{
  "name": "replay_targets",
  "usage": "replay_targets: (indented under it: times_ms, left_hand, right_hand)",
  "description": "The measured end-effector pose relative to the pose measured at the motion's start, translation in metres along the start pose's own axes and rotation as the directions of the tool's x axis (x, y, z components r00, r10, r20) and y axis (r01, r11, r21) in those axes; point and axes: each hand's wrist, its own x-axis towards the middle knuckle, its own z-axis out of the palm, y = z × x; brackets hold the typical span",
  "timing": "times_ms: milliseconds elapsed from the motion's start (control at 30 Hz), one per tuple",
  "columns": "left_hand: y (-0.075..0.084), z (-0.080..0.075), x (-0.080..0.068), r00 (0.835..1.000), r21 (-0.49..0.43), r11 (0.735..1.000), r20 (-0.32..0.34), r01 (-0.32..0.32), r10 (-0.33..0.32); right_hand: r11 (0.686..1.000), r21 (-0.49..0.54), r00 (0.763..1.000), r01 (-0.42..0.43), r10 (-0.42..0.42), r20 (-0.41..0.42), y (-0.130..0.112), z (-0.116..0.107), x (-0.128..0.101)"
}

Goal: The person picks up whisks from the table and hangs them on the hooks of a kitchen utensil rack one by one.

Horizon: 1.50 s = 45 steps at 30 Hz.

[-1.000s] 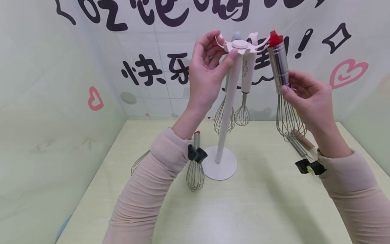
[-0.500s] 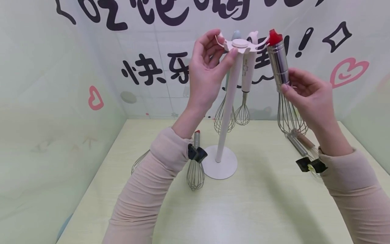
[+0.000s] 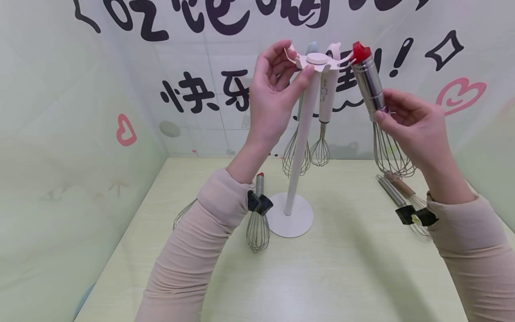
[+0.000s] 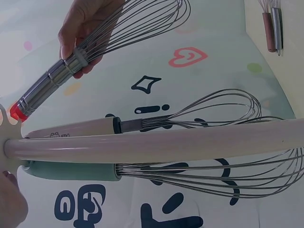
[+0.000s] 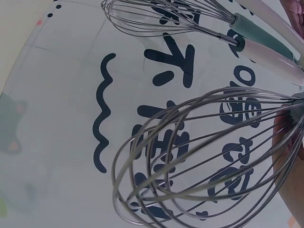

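Observation:
My left hand (image 3: 275, 96) pinches the top of a white hanging stand (image 3: 301, 147), thumb against the front of its hook ring. In my right hand (image 3: 418, 129), fingers and thumb grip a steel whisk (image 3: 369, 89) low on its handle. Its red end cap (image 3: 360, 52) is right at a hook on the stand's right side, and the whisk tilts, wires down and to the right. A white-handled whisk (image 3: 327, 96) and a whisk with a green handle (image 4: 71, 170) hang from the stand's far side. The right wrist view shows the held whisk's wires (image 5: 190, 156) up close.
On the table (image 3: 322, 277), a red-tipped whisk (image 3: 258, 228) lies left of the stand's round base (image 3: 295, 226). Another whisk (image 3: 184, 214) is partly behind the left sleeve. At right lie a steel-handled whisk (image 3: 392, 190) and a brown-handled one (image 3: 402, 185), partly behind the right wrist.
My right hand has shifted slightly right, tilting the whisk further from upright. Its red cap has moved a little left and down against the hook. The left hand has stayed on the stand.

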Motion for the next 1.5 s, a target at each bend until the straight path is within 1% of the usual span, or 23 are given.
replay_targets:
  times_ms: [333,633,700,733,867,933,1067,1133,1300,1400,1500]
  left_hand:
    - [0.003,-0.001,0.001,1.0,0.018,1.0,0.01,0.003,-0.003]
    - [0.003,-0.002,0.002,1.0,0.026,1.0,0.015,0.003,-0.003]
    - [0.003,-0.002,0.002,1.0,0.028,1.0,0.016,0.003,-0.004]
    - [0.003,-0.002,0.002,1.0,0.028,1.0,0.017,0.004,-0.005]
    - [0.002,-0.002,0.002,1.0,0.025,1.0,0.017,0.004,-0.005]
    - [0.002,-0.002,0.002,1.0,0.025,1.0,0.017,0.003,-0.003]
    - [0.002,-0.002,0.002,1.0,0.034,0.999,0.02,0.004,-0.004]
    - [0.002,-0.002,0.002,1.0,0.035,0.999,0.022,0.006,-0.007]
    - [0.003,-0.002,0.002,1.0,0.031,0.999,0.02,0.007,-0.008]
    - [0.003,-0.002,0.002,1.0,0.03,1.0,0.018,0.006,-0.007]
    - [0.003,-0.003,0.001,1.0,0.027,1.0,0.018,0.007,-0.007]
  right_hand:
    - [0.999,-0.035,0.999,0.0,0.001,0.047,-0.006,-0.006,0.003]
    - [0.988,-0.152,0.998,-0.016,0.025,0.057,-0.011,-0.014,0.006]
    - [0.981,-0.193,0.998,-0.017,0.029,0.06,-0.012,-0.016,0.007]
    - [0.973,-0.23,0.997,-0.012,0.028,0.068,-0.012,-0.016,0.007]
    - [0.928,-0.373,0.993,0.009,0.035,0.112,-0.014,-0.016,0.008]
    - [0.92,-0.391,0.99,0.015,0.042,0.135,-0.014,-0.015,0.008]
    - [0.958,-0.287,0.988,-0.024,0.067,0.14,-0.01,-0.014,0.008]
    - [0.966,-0.253,0.987,-0.043,0.08,0.138,-0.008,-0.012,0.007]
    - [0.968,-0.246,0.983,-0.048,0.089,0.159,0.0,-0.007,0.006]
    - [0.976,-0.211,0.982,-0.049,0.086,0.171,0.005,-0.003,0.005]
    - [0.977,-0.206,0.981,-0.056,0.092,0.169,0.007,0.001,0.004]
